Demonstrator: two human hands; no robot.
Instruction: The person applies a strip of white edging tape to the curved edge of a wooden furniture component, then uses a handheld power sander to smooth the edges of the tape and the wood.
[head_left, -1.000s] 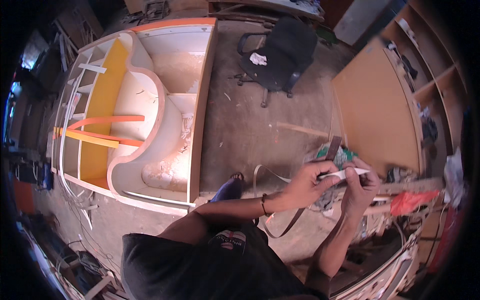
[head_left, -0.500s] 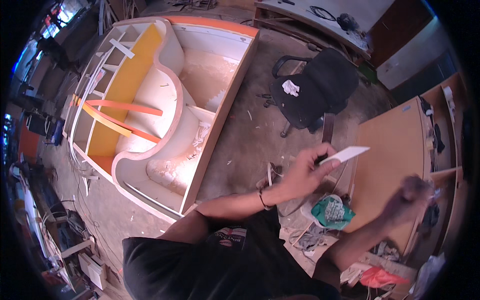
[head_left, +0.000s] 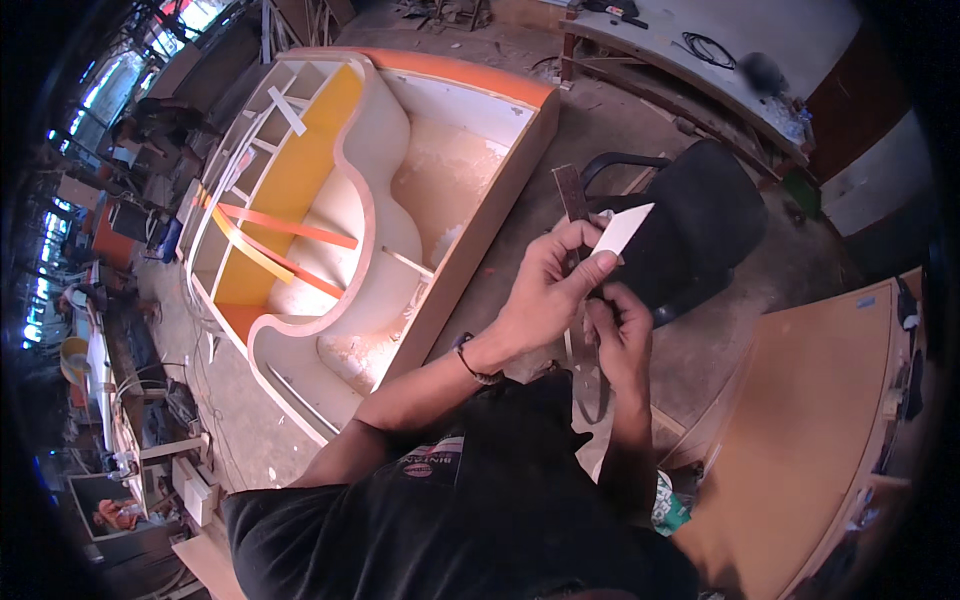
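Observation:
My left hand (head_left: 560, 285) pinches a flat white piece (head_left: 625, 230) between thumb and fingers, its pointed corner angled up to the right. Just below it is my right hand (head_left: 622, 338), fingers curled inward; what they hold, if anything, is hidden. A dark brown, flat-ended bar (head_left: 570, 192) rises behind the left fingers, and I cannot tell whether they touch it. Beneath the hands hangs a dark curved strap (head_left: 597, 400).
A large white cabinet frame (head_left: 362, 215) with a wavy partition lies left, with orange strips (head_left: 290, 230) across it. Beyond my hands stands a black office chair (head_left: 705, 225). A wooden panel (head_left: 800, 400) fills the right. Behind is a workbench (head_left: 690, 75).
My right hand has come from the far right to beside the left. The left hand has risen with the white piece, now tilted more upright. The view has shifted.

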